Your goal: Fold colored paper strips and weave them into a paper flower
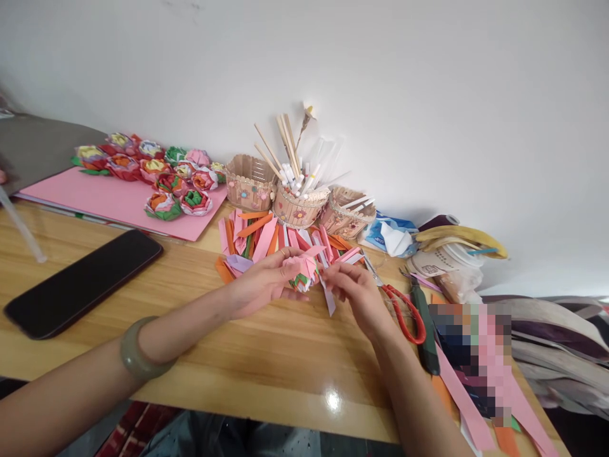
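My left hand [266,283] is closed round a small folded paper flower [304,270] with pink, green and white petals. It is held just above the wooden table. At the flower's right side is my right hand [354,289], its thumb and fingers pinched together. Whatever lies between those fingertips is too small to make out. Behind both hands spreads a pile of folded paper strips [264,240] in pink, orange, red and lilac. Red-handled scissors [404,314] lie to the right, close to my right wrist.
Finished paper flowers [157,170] stand on pink card [109,200] at the back left. A black phone [85,282] lies at left. Decorated baskets [250,184] line the wall. At right are a dark green tool [423,336], a lidded cup [442,259], a banana [464,238] and pink paper strips [464,397].
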`<state>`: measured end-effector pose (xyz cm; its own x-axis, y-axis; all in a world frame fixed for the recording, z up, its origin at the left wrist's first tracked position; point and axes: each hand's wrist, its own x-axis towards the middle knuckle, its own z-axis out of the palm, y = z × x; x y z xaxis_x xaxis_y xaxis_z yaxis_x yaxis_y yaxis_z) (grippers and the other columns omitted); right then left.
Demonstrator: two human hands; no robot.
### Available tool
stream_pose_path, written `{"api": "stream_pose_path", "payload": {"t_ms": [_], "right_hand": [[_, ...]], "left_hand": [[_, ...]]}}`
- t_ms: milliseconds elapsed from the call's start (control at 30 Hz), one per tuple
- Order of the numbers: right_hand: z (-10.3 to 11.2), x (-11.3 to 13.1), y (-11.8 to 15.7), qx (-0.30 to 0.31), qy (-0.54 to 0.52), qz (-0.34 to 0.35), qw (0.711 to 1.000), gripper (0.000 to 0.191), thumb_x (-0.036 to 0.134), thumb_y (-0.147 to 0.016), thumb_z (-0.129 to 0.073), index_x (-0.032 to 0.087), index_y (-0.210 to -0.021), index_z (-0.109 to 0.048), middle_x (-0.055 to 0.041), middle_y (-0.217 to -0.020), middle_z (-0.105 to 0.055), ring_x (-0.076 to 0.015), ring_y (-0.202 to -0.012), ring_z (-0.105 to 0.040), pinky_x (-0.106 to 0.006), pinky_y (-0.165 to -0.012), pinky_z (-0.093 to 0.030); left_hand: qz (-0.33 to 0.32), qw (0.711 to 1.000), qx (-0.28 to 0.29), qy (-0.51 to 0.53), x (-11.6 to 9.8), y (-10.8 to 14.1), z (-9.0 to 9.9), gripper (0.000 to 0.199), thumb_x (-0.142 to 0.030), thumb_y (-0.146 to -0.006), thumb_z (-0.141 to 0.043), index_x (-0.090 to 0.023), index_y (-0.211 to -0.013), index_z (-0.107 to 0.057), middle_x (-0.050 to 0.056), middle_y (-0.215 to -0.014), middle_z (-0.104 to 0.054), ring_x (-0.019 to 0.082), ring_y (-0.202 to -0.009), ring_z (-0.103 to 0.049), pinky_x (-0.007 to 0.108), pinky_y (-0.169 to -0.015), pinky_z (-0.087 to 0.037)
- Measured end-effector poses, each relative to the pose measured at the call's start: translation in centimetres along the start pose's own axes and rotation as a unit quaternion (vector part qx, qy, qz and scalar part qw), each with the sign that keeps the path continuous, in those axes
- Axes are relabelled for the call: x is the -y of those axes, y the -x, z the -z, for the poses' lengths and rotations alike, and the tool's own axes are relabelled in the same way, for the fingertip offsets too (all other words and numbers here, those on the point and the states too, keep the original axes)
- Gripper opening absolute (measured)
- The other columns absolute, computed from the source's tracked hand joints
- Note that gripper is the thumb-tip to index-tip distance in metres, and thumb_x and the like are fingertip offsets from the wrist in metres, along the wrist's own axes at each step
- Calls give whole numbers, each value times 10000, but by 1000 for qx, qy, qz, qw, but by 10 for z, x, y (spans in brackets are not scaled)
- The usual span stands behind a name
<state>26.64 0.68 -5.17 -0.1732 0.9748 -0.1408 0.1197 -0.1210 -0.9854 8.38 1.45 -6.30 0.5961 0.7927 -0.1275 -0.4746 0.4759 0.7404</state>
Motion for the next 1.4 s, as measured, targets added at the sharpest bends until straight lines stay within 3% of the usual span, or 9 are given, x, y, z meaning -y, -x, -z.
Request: {"api": "stream_pose_path", "payload": {"t_ms": [100, 200, 433, 633, 900, 1033, 1133, 1233, 1400], "right_hand": [[1, 2, 0, -52, -9, 70, 996, 147, 296, -760, -599, 202, -852, -665, 12, -753, -616, -79, -619, -495, -178, -544, -366], [-1, 0, 2, -25, 2, 108, 994, 175, 313, -768, -599, 227, -904, -669, -11, -903, -634, -121, -772, -542, -214, -663, -412], [-5, 1, 4, -47, 50, 126, 990, 91, 285, -743, -637, 234, -782, -702, -13, -818, -644, -142, -772, -559, -259, -710, -424], [-8, 0, 6, 14, 93, 152, 984, 165, 265, -782, -602, 281, -913, -701, -22, -839, -604, -144, -797, -554, -267, -705, -436], [-12, -4, 6, -36, 149, 166, 974, 153, 272, -773, -609, 229, -885, -704, -43, -840, -640, -148, -756, -570, -268, -672, -439], [-14, -3, 7, -56, 139, 144, 978, 111, 290, -737, -644, 191, -762, -689, -19, -705, -633, -128, -643, -543, -248, -594, -420], [-13, -2, 8, -17, 73, 106, 992, 123, 311, -731, -648, 190, -731, -673, -7, -692, -629, -121, -633, -541, -240, -593, -424], [-11, -2, 8, 20, 11, 83, 996, 115, 313, -721, -656, 201, -734, -681, 0, -695, -642, -121, -635, -549, -241, -603, -438], [-12, -5, 7, 20, -48, 55, 997, 94, 294, -685, -692, 205, -716, -693, 7, -670, -664, -102, -580, -554, -221, -570, -442]], "left_hand": [[15, 999, 11, 32, 0, 1, -1, 259, -308, -737, -637, -175, -947, -567, 39, -903, -547, 136, -808, -516, 335, -711, -512], [47, 998, 12, 33, 2, 2, -1, 223, -299, -789, -574, -151, -954, -600, 74, -936, -581, 148, -817, -545, 328, -713, -515], [99, 995, -20, 14, 2, -2, 0, 154, -230, -769, -586, -149, -885, -645, 62, -885, -641, 146, -791, -596, 275, -711, -486], [62, 992, -71, -84, 8, -5, 5, 211, -333, -726, -625, -134, -753, -688, 31, -747, -660, 114, -706, -567, 243, -714, -434], [2, 978, -91, -185, 10, -8, 5, 152, -279, -675, -643, -140, -718, -689, -8, -576, -619, 113, -571, -558, 262, -639, -444], [-12, 969, -107, -222, 6, -7, 3, 154, -268, -643, -672, -141, -731, -679, -8, -592, -627, 106, -542, -551, 237, -569, -420], [-28, 967, -100, -232, 2, -5, -1, 151, -291, -650, -670, -142, -672, -669, -10, -568, -608, 99, -547, -535, 227, -565, -407], [-25, 978, -85, -189, -1, -2, -5, 155, -291, -641, -677, -139, -629, -648, -24, -548, -574, 76, -507, -491, 217, -538, -387], [-5, 991, -82, -108, -2, 0, -9, 154, -260, -612, -694, -136, -651, -610, -44, -586, -523, 42, -483, -422, 185, -476, -331]]}}
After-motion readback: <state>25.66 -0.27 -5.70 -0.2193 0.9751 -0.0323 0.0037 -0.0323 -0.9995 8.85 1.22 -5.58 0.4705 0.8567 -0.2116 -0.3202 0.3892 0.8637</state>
